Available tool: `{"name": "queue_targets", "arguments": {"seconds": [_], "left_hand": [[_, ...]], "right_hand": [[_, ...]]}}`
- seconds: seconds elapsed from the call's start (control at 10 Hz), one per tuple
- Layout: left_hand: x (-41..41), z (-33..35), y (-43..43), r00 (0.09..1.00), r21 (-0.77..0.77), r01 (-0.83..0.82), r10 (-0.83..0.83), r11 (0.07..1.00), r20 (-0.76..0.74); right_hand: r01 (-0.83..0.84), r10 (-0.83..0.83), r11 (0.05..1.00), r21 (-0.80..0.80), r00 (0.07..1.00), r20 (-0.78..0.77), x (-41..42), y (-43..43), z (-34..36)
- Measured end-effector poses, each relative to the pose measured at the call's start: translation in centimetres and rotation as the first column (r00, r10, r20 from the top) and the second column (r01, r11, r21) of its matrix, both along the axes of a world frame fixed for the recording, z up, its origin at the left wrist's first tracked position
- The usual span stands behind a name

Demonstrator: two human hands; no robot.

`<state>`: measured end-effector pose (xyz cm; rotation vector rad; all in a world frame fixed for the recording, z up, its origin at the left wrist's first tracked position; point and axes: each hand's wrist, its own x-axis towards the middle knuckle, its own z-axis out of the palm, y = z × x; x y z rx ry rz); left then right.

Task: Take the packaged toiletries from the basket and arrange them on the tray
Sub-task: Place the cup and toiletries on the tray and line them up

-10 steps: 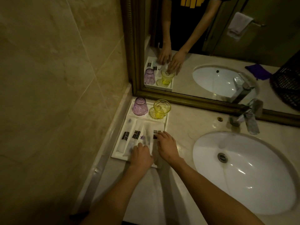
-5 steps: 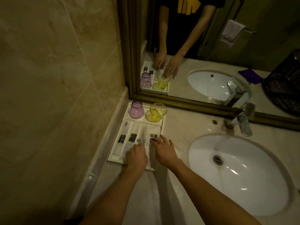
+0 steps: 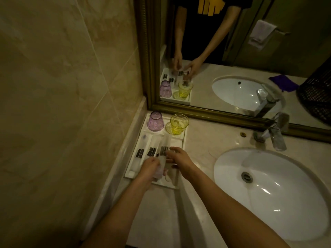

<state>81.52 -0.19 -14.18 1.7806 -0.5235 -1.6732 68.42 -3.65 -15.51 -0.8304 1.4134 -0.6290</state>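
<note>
both hands work over the white tray (image 3: pixel 181 143) at the left end of the marble desk (image 3: pixel 206 140), against the wall. the left hand (image 3: pixel 149 166) is closed on the near end of a long clear-wrapped packet (image 3: pixel 163 150), which stands tilted above the row. the right hand (image 3: pixel 177 157) is beside it with fingers spread and loose, touching the packet's edge; whether it pinches anything cannot be told. two more packaged toiletries (image 3: pixel 141 152) lie flat and parallel in the tray's left part, dark labels up. a purple cup (image 3: pixel 155 121), inverted, and a yellow cup (image 3: pixel 179 123), upright, occupy the far end of the tray. the basket (image 3: pixel 317 93) shows only as a reflection in the mirror. assessment: the packets look light and slim, with slick, crinkly film around a stiffer item; film is liable to slip under a pinch, so hold across the firm body near mid-length, not by the loose wrapper end. glass cups nearby are fragile; keep the packet's far end clear of them.
</note>
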Motion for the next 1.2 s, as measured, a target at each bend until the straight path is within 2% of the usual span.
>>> {"name": "queue_targets", "arguments": {"seconds": [0.1,0.2,0.3,0.4,0.5,0.6,0.7,0.8,0.9,1.0,1.1,1.2], "left_hand": [[0.6,-0.6,0.7,0.999,-0.078,0.035,-0.037,0.996,-0.028],[1.4,-1.8,1.4,0.986,-0.111,0.109,-0.094,0.988,0.137],[1.8,-1.6,1.7,0.917,-0.149,0.228,-0.161,0.962,0.364],[1.7,-1.5,2.2,0.654,-0.187,0.457,-0.186,0.870,0.733],[2.0,-2.3,2.5,0.389,-0.178,0.669,-0.135,0.722,0.912],[3.1,-4.2,2.7,0.333,-0.161,0.746,-0.153,0.646,0.930],[3.7,-4.3,2.9,0.337,-0.157,0.737,-0.155,0.657,0.929],[3.4,-2.7,3.9,0.336,-0.093,0.750,-0.256,0.654,0.906],[3.6,-2.5,4.1,0.257,-0.011,0.789,-0.314,0.615,0.914],[4.0,-5.0,3.1,0.280,-0.126,0.789,-0.171,0.602,0.945],[3.4,-4.7,3.2,0.225,-0.120,0.880,-0.180,0.459,0.958],[3.1,-4.4,3.3,0.149,-0.043,0.902,-0.217,0.430,0.965]], "right_hand": [[0.017,-0.017,1.000,0.001,0.994,-0.108,0.8,-0.8,-0.9],[-0.012,0.004,0.999,-0.030,0.962,-0.274,1.3,-1.4,-1.8],[-0.087,0.052,0.993,-0.078,0.926,-0.375,1.6,-1.7,-2.0],[-0.257,0.125,0.952,-0.168,0.825,-0.551,1.9,-1.6,-1.8],[-0.534,0.064,0.801,-0.271,0.525,-0.848,2.0,-0.9,-1.7],[-0.747,-0.002,0.604,-0.279,0.348,-0.937,1.6,-0.5,-2.2],[-0.830,0.102,0.535,-0.160,0.251,-0.963,1.1,-0.2,-3.1],[-0.827,0.123,0.544,-0.141,0.245,-0.962,0.9,0.1,-3.3],[-0.836,0.138,0.533,-0.131,0.239,-0.961,1.1,0.1,-3.1],[-0.846,0.152,0.516,-0.130,0.240,-0.959,1.1,0.3,-3.0],[-0.829,0.116,0.531,-0.175,0.276,-0.954,0.8,0.4,-2.8],[-0.744,0.030,0.636,-0.204,0.288,-0.957,-0.9,-0.1,-2.8]]}}
